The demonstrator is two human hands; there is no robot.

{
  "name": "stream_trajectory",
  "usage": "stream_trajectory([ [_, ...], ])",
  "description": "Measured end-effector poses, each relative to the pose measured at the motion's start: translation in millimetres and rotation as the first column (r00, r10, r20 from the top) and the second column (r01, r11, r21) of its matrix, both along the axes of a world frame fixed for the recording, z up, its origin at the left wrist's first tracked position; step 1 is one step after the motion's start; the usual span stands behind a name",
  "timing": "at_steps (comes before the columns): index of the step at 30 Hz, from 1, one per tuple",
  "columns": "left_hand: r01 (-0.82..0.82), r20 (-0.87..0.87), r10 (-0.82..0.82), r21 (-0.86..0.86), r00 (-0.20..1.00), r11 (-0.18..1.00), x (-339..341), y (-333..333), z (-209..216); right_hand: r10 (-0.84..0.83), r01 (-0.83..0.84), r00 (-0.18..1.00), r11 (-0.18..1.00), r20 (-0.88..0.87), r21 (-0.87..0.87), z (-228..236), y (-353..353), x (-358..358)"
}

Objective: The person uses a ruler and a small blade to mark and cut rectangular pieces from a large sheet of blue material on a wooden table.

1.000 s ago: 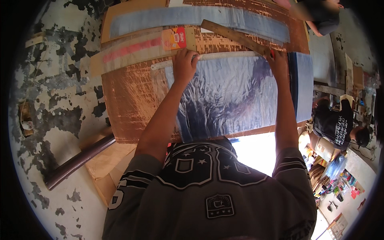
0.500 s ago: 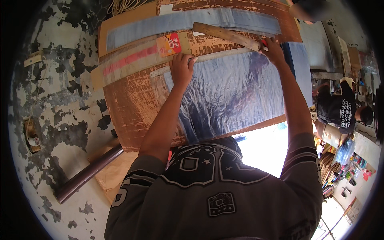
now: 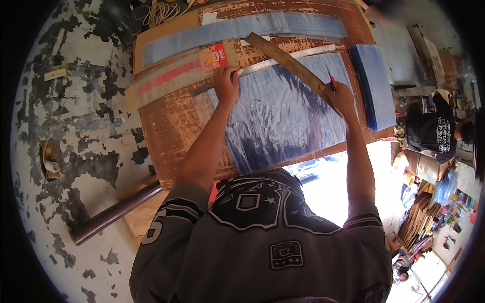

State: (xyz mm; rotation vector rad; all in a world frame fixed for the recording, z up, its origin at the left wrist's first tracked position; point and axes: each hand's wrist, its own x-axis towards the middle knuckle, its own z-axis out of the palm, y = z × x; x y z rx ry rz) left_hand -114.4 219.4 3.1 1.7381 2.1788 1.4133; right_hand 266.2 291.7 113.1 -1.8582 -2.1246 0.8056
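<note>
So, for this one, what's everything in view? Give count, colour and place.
worktable: 1, worn brown, centre
clear film: 1 sheet or stack, bluish, table middle
straightedge: 1, silver-grey, near film's far edge
flat strip: 1, brown, slanting over straightedge
small tool: 1, red, in right hand
film stack: 1, blue, table's right end
long film strip: 1, pale blue, far side
printed film: 1, red and yellow, table's left half
white pieces: 2, white, far part
cord coil: 1, cream, beyond far-left corner
tube: 1, dark purplish-brown, lower left
other people: at least 2, one in black, right
shirt: 1, dark grey and black, bottom
left hand: 1, bare, on straightedge
right hand: 1, bare, at flat strip
</note>
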Motion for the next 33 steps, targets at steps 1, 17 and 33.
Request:
stream_trajectory([
  [1,-0.017,-0.003,0.017,-0.003,1.0,1.0,-2,-4,0,-0.054,0.053,0.996,0.998,-0.069,-0.015,2,-19,3],
  [17,-0.39,0.456,0.547,-0.395,0.703,0.831,-83,-228,6,-0.307,0.268,0.861,0.951,-0.405,-0.151,-65,-210,-51],
  [33,-0.553,-0.057,0.568,-0.326,0.821,0.767,-93,-277,-36,-0.188,0.154,0.88,0.982,-0.437,-0.112,-82,-226,-105],
])
